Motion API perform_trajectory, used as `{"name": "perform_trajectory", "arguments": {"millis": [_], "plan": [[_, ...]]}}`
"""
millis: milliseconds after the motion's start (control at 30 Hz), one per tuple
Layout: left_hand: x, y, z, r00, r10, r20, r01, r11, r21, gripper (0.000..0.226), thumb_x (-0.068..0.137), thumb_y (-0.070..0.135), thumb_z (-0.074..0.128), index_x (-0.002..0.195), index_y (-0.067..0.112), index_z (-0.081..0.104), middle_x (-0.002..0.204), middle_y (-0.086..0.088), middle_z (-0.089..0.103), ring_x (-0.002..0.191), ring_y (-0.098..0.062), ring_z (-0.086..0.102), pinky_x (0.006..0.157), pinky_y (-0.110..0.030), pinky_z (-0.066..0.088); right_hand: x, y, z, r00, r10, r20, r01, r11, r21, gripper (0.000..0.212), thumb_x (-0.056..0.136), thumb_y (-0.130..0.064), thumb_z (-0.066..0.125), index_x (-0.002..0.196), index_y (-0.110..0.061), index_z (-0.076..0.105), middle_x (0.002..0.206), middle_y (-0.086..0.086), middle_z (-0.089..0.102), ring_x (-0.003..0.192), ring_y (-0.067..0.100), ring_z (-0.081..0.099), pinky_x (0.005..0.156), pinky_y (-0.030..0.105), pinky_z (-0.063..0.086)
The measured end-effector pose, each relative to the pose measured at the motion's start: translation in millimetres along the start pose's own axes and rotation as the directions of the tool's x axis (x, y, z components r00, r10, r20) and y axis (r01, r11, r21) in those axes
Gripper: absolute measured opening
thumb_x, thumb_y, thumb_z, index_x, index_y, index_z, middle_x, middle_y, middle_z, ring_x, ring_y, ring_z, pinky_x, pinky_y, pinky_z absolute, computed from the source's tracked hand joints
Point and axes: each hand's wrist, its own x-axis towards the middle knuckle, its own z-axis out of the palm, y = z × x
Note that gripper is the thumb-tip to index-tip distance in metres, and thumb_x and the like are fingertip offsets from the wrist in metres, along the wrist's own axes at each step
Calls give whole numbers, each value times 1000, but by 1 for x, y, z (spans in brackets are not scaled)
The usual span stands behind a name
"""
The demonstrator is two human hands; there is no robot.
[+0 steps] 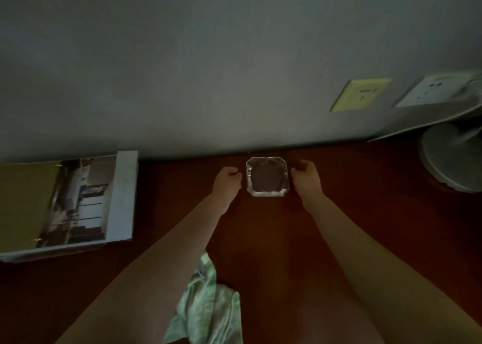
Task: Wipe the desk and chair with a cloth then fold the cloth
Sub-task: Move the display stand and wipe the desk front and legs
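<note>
Crumpled pale-green cloth [208, 309] lies on the dark reddish wooden bench [378, 187] at 6 o'clock from the left grip [227, 184] and right grip [306, 178], its lower edge cut off. Both grips curl at either side of a square clear-glass ashtray [267, 176]. In the dimness I cannot tell whether they clasp it.

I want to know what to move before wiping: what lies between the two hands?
A glass ashtray sits on the desk between the left hand and the right hand, close to both; the head view shows it.
</note>
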Motion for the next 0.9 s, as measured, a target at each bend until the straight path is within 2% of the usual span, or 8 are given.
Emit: {"name": "perform_trajectory", "arguments": {"millis": [67,167,300,367,533,667,733,900], "plan": [[0,1,14,1000,-5,-12,4,1000,-30,23,98,14,45,120,10,52,100,-6,60,90,-23,60,71,-31,50,5,3,5,999,-29,32,31,998,-46,53,92,-17,56,141,-11,35,132,11,52,116,28,53,89,33,44],[0,1,29,997,41,-61,-37,997,72,21,96,22,51,112,10,56,108,-14,64,97,-30,63,85,-48,54,9,7,14,995,-73,66,80,990,-112,48,94,-20,54,138,-8,39,131,13,54,117,29,53,91,35,44],[-3,2,41,994,71,-89,-53,981,187,20,92,17,58,110,9,60,100,-13,65,92,-31,64,82,-46,55,9,11,19,992,-103,66,116,968,-223,39,90,-10,57,127,-3,49,121,16,59,109,31,57,88,36,48],[-6,4,43,993,84,-89,-66,980,189,20,90,13,58,110,9,60,101,-14,65,91,-33,64,81,-47,55,7,13,17,995,-96,38,102,976,-191,38,87,-4,56,125,-4,51,120,16,60,106,30,59,89,42,51],[-21,12,36,986,148,-75,-138,982,130,13,89,5,56,98,15,55,98,-9,61,92,-30,64,80,-46,56,-5,4,3,985,-168,29,170,981,-95,36,85,2,57,121,-4,56,114,13,63,99,26,62,75,30,50],[-34,26,4,971,185,-148,-170,979,110,16,86,2,58,95,15,59,97,-9,64,92,-29,64,82,-45,55,-27,-22,16,973,-226,46,228,973,-30,35,82,2,56,116,-5,58,108,13,65,96,27,62,79,35,52],[-41,31,-25,960,204,-192,-184,976,119,17,85,3,58,97,14,62,97,-11,66,91,-28,64,83,-44,55,-43,-36,32,962,-261,80,262,965,-5,35,81,0,59,115,-6,58,108,12,65,94,24,61,77,30,50],[-69,17,-129,924,263,-278,-233,963,134,14,83,-2,57,92,3,65,81,-16,64,75,-30,62,73,-43,54,-106,-67,106,928,-318,196,317,948,38,41,80,-4,65,120,-6,56,111,13,64,98,27,62,77,29,50]]}}
